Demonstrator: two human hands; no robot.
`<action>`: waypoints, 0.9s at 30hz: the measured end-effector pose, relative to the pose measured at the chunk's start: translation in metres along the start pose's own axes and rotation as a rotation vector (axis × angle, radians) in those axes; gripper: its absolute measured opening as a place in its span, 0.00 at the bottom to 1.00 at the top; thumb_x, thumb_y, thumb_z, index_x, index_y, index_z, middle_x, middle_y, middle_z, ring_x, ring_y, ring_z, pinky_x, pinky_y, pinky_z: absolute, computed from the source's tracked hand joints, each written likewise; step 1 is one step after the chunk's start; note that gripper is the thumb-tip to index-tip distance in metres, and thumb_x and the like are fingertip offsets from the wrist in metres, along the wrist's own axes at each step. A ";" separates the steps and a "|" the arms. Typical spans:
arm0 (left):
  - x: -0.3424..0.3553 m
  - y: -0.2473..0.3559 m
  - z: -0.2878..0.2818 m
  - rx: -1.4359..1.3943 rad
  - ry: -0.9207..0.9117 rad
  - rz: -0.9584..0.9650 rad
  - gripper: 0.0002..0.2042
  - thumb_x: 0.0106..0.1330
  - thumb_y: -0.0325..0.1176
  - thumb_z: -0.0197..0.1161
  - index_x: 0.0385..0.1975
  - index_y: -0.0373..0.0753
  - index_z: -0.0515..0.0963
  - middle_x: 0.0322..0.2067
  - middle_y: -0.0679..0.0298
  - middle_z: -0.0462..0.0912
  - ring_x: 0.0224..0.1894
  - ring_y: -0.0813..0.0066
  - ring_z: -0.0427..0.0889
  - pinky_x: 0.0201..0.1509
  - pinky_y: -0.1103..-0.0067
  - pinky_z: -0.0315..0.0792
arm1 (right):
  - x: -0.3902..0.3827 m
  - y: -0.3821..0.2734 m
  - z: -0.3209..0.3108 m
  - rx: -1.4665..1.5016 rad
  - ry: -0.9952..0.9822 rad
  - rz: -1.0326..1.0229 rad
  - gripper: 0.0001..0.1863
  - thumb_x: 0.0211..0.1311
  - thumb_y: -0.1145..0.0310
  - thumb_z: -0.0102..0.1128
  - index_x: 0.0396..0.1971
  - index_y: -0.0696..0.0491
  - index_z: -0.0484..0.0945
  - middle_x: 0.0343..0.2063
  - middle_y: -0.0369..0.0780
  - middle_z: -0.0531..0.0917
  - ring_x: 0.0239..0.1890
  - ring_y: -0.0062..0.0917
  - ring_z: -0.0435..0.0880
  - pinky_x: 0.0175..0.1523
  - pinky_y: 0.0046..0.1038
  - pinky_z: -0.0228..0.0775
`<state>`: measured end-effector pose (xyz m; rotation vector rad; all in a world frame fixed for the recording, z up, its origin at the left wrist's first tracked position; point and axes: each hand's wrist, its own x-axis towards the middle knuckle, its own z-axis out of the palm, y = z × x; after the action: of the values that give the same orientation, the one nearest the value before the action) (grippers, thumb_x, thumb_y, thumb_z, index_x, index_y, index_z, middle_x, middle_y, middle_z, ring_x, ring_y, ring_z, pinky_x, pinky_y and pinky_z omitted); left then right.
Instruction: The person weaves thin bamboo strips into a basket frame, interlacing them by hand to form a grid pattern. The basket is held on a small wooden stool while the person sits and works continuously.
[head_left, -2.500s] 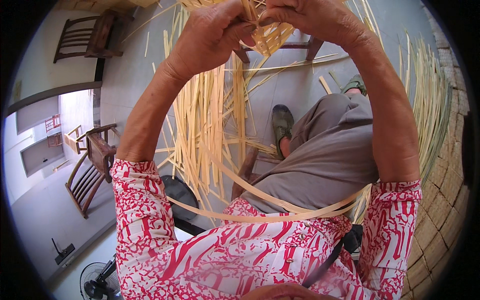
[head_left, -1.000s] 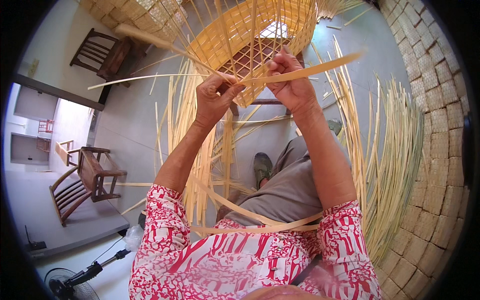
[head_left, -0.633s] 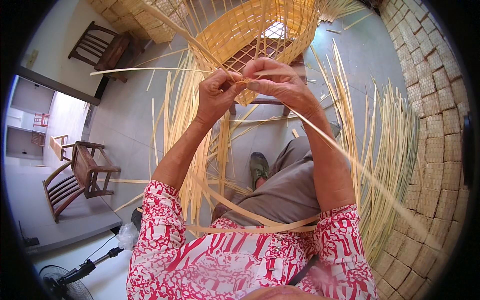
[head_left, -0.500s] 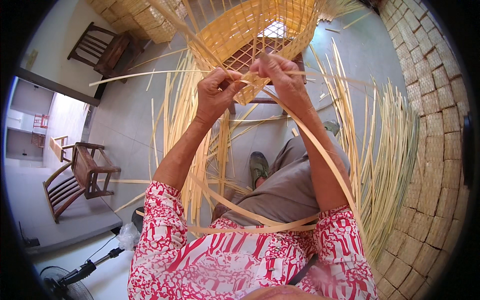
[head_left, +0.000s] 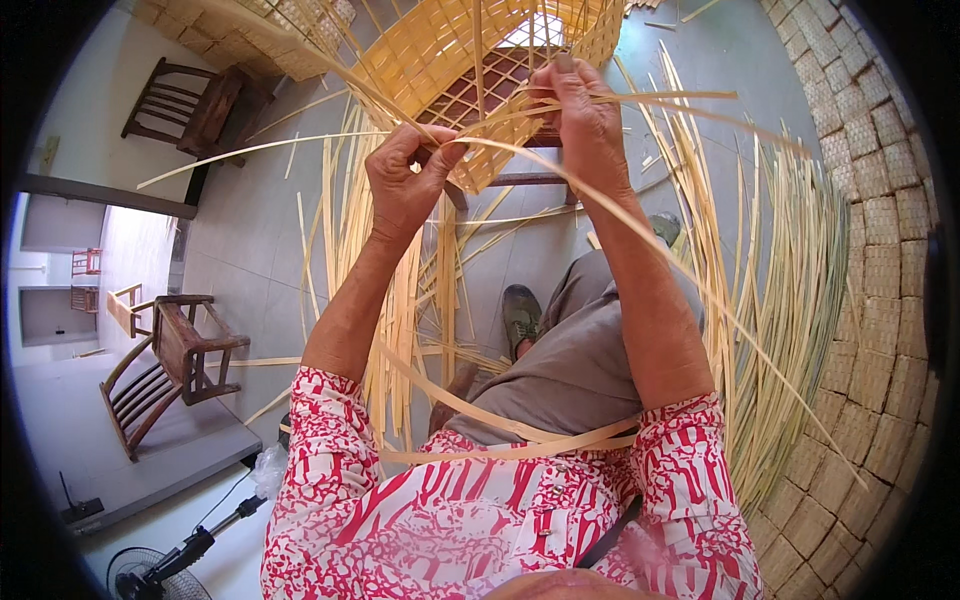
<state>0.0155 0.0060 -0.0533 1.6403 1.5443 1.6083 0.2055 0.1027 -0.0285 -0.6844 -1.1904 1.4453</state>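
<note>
A partly woven yellow bamboo basket (head_left: 425, 55) stands in front of me, its loose uprights spreading toward the far left. At its near corner my left hand (head_left: 408, 175) pinches thin bamboo strips between thumb and fingers. From that pinch one long bamboo strip (head_left: 690, 275) arcs over my right forearm to the lower right, and a pale strip (head_left: 250, 150) sticks out leftward. My right hand (head_left: 588, 120) is closed on strips at the basket's near right edge, thumb raised; a strip end (head_left: 680, 96) points right beyond it. The fingertips partly hide the crossing strips.
Under the basket is a dark wooden stool (head_left: 530, 180). Loose bamboo strips lie in piles left (head_left: 400, 330) and right (head_left: 780, 300). More strips (head_left: 470, 452) curve across my lap. Wooden chairs (head_left: 180, 350), a fan (head_left: 150, 575) and stacked woven blocks (head_left: 880, 330) stand around.
My hands have moved apart, the left one leftward and the right one slightly up. The long strip has swung out to the right, and its free end now shows at the lower right.
</note>
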 end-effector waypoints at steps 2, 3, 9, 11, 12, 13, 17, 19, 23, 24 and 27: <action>0.000 0.000 0.001 -0.017 0.021 -0.019 0.05 0.62 0.28 0.73 0.34 0.36 0.84 0.28 0.70 0.80 0.25 0.87 0.76 0.29 0.86 0.68 | 0.001 0.009 0.003 0.282 0.066 0.085 0.17 0.76 0.55 0.52 0.36 0.53 0.77 0.33 0.39 0.81 0.36 0.21 0.80 0.43 0.26 0.77; -0.001 0.000 0.001 -0.003 0.033 -0.024 0.05 0.63 0.28 0.73 0.34 0.36 0.84 0.28 0.70 0.81 0.25 0.87 0.76 0.29 0.85 0.68 | -0.001 0.006 0.005 0.328 0.077 0.105 0.17 0.76 0.54 0.52 0.36 0.54 0.76 0.33 0.39 0.81 0.36 0.23 0.82 0.44 0.27 0.78; -0.006 0.001 0.004 0.083 0.092 0.072 0.06 0.65 0.30 0.72 0.37 0.35 0.85 0.27 0.68 0.82 0.26 0.85 0.76 0.30 0.84 0.69 | 0.000 0.005 0.003 0.514 0.134 0.210 0.20 0.79 0.53 0.45 0.37 0.56 0.72 0.34 0.43 0.80 0.35 0.28 0.83 0.47 0.32 0.82; -0.006 -0.003 0.004 0.069 0.108 0.075 0.07 0.65 0.30 0.72 0.37 0.35 0.85 0.27 0.68 0.82 0.26 0.85 0.77 0.30 0.84 0.70 | -0.002 0.003 0.005 0.490 0.144 0.217 0.20 0.80 0.54 0.44 0.37 0.56 0.72 0.34 0.42 0.80 0.35 0.28 0.83 0.47 0.31 0.82; -0.005 -0.003 0.004 0.060 0.116 0.077 0.07 0.65 0.30 0.72 0.37 0.34 0.85 0.27 0.67 0.83 0.27 0.84 0.77 0.31 0.84 0.70 | -0.003 0.001 0.005 0.477 0.150 0.219 0.19 0.80 0.54 0.44 0.37 0.56 0.72 0.34 0.42 0.80 0.35 0.27 0.83 0.46 0.31 0.82; -0.004 -0.002 0.005 0.064 0.099 0.061 0.07 0.65 0.30 0.72 0.36 0.34 0.85 0.28 0.67 0.83 0.27 0.84 0.78 0.31 0.84 0.70 | -0.003 0.000 0.004 0.460 0.149 0.197 0.20 0.80 0.54 0.44 0.37 0.56 0.72 0.34 0.42 0.80 0.35 0.27 0.83 0.46 0.30 0.81; 0.000 0.005 0.003 0.028 0.035 -0.009 0.08 0.64 0.30 0.73 0.36 0.33 0.84 0.28 0.66 0.84 0.27 0.85 0.79 0.31 0.85 0.72 | -0.009 0.001 0.004 0.371 0.171 0.161 0.21 0.78 0.50 0.47 0.37 0.55 0.74 0.34 0.40 0.79 0.36 0.24 0.83 0.43 0.28 0.79; 0.001 0.008 0.001 0.028 -0.015 -0.052 0.08 0.63 0.30 0.73 0.36 0.33 0.84 0.28 0.67 0.84 0.28 0.85 0.79 0.31 0.85 0.73 | -0.013 -0.001 0.004 0.261 0.159 0.142 0.22 0.77 0.49 0.49 0.40 0.56 0.75 0.36 0.39 0.79 0.37 0.23 0.81 0.44 0.27 0.78; 0.012 0.023 -0.006 0.116 -0.155 -0.167 0.08 0.62 0.30 0.74 0.36 0.33 0.84 0.24 0.69 0.83 0.26 0.87 0.77 0.30 0.86 0.73 | -0.015 -0.014 0.000 -0.023 -0.036 0.043 0.28 0.69 0.42 0.58 0.44 0.57 0.77 0.37 0.36 0.78 0.40 0.18 0.78 0.47 0.22 0.74; 0.017 0.025 -0.009 0.135 -0.198 -0.192 0.08 0.62 0.30 0.74 0.35 0.34 0.84 0.23 0.70 0.82 0.25 0.88 0.77 0.29 0.87 0.72 | -0.015 -0.015 -0.001 -0.082 -0.101 0.006 0.31 0.66 0.40 0.61 0.43 0.57 0.78 0.35 0.35 0.77 0.40 0.16 0.77 0.46 0.19 0.73; 0.025 0.022 -0.028 0.183 -0.347 -0.214 0.06 0.62 0.30 0.74 0.31 0.36 0.84 0.22 0.71 0.82 0.23 0.88 0.76 0.27 0.87 0.71 | -0.017 0.000 0.001 -0.150 -0.176 -0.237 0.35 0.61 0.38 0.67 0.49 0.58 0.78 0.36 0.34 0.77 0.41 0.15 0.75 0.48 0.16 0.71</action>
<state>-0.0055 0.0085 -0.0161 1.6718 1.6502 1.0364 0.2089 0.0864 -0.0314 -0.5044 -1.4760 1.2448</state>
